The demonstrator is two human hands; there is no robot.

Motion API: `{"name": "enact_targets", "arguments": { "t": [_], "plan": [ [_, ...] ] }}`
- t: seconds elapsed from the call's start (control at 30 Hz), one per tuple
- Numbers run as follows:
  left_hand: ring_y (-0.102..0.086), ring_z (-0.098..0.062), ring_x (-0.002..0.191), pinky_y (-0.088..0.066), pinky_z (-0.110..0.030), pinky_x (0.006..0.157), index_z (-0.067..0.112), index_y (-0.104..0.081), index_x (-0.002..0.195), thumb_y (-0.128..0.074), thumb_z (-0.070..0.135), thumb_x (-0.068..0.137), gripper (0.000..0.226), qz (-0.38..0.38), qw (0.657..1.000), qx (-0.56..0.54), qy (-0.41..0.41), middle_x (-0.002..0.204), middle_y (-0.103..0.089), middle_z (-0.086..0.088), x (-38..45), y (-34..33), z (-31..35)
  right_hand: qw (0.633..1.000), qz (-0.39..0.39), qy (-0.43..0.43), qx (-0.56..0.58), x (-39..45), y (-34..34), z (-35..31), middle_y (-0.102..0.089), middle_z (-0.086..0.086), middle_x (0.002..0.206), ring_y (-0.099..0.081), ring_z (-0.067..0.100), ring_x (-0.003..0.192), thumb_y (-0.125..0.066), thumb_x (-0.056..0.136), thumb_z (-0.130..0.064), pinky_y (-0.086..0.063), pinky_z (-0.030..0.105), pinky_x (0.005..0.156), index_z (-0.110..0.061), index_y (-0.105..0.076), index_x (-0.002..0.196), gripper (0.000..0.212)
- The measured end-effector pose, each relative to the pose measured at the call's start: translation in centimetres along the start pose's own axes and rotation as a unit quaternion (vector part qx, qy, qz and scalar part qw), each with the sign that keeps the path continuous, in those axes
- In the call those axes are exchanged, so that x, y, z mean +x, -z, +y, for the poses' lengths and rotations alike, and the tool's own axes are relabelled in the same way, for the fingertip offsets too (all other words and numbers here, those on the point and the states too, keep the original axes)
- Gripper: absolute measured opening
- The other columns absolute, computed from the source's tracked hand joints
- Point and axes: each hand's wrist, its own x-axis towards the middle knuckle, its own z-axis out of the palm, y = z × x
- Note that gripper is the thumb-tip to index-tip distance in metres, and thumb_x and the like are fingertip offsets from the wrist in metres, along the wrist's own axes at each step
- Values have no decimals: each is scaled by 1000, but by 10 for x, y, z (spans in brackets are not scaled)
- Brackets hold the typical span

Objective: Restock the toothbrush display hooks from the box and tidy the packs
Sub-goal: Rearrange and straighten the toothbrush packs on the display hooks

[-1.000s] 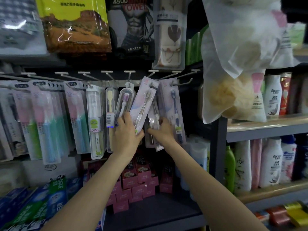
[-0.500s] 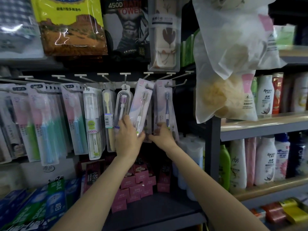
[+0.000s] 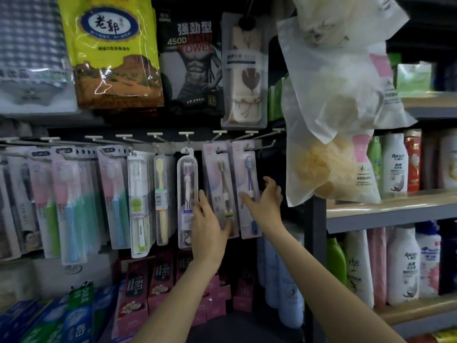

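A row of toothbrush packs hangs from white hooks (image 3: 188,133) across the display. My left hand (image 3: 207,224) lies flat with straight fingers against the lower part of a pink-backed pack (image 3: 218,179), next to a clear capsule pack (image 3: 187,194). My right hand (image 3: 263,198) is spread open, its fingers touching the edge of the rightmost pack with a blue brush (image 3: 247,174). Both packs hang straight on their hooks. Neither hand holds anything. No box is in view.
Toothpaste boxes (image 3: 138,293) stand below the hooks. A big plastic bag of bath sponges (image 3: 331,134) hangs close to my right hand. Shelves of shampoo bottles (image 3: 398,164) are at the right. Towel packs (image 3: 111,53) hang above.
The tilted pink pack my left hand held now hangs straight. Both hands have let go of the packs and opened; the right hand moved right of the blue-brush pack.
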Motion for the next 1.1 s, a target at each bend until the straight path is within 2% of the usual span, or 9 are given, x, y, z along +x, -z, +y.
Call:
{"name": "enact_targets", "arguments": {
  "t": [0.07,0.17,0.27,0.37,0.53,0.67,0.83,0.97,1.1],
  "plan": [
    [-38,-28,130,-42,-32,95,13,14,146,-60,28,89,95,9,1000,2,-23,153,-11,-16,2,-4,0,1000,-17,1,16,8,-6,-3,-14,8,153,-16,23,141,-64,87,-31,-21,29,110,-13,-7,149,86],
    [-24,-26,139,-38,-32,102,19,25,138,-57,20,92,94,18,998,-5,-55,156,-1,-14,10,-12,3,999,-19,17,25,25,-16,-10,-12,8,156,-15,25,143,-68,83,-32,-19,45,116,-18,0,150,97],
    [-5,-26,144,-22,-34,113,22,26,135,-54,21,93,90,20,998,-25,-58,155,8,-16,20,-16,9,1000,-19,11,16,37,-24,-13,-14,9,156,-19,27,142,-69,81,-29,-23,46,114,-16,2,150,100],
    [-4,-27,144,-15,-34,114,17,22,141,-54,21,93,90,35,998,-28,-53,154,11,-18,29,-23,6,998,-38,-8,39,43,-27,-9,-17,10,155,-24,30,140,-70,81,-25,-28,46,112,-15,3,149,101],
    [-7,-14,143,-10,-25,112,32,9,148,-40,29,100,69,54,995,-77,-28,157,6,4,38,-33,7,997,-49,-11,64,48,-29,-1,-25,11,151,-31,29,136,-71,76,-15,-36,42,107,-17,-2,149,101],
    [-16,-22,142,-24,-36,114,25,20,142,-54,18,93,89,92,993,-61,-39,156,-1,-10,40,-32,8,995,-42,-12,86,52,-31,5,-38,12,143,-42,29,128,-69,74,-12,-42,46,103,-19,-10,147,94],
    [-28,-21,136,-35,-28,102,20,15,146,-56,19,92,90,99,993,-53,-19,154,-10,-8,40,-30,10,994,-28,-10,102,54,-29,10,-34,9,147,-37,27,133,-75,73,-26,-37,48,107,-21,-7,148,102],
    [-36,-23,132,-42,-31,95,16,10,148,-59,21,90,90,100,994,-44,4,153,-15,-9,40,-27,12,998,24,12,52,54,-33,3,-29,7,147,-35,27,132,-78,70,-33,-37,47,105,-19,-10,148,104],
    [-41,-24,128,-45,-36,90,18,4,149,-59,22,90,87,100,995,-21,16,150,-24,-7,39,-24,7,998,50,1,-42,57,-37,0,-35,9,140,-44,30,124,-76,70,-34,-42,47,98,-17,-13,146,101]
  ]
}}
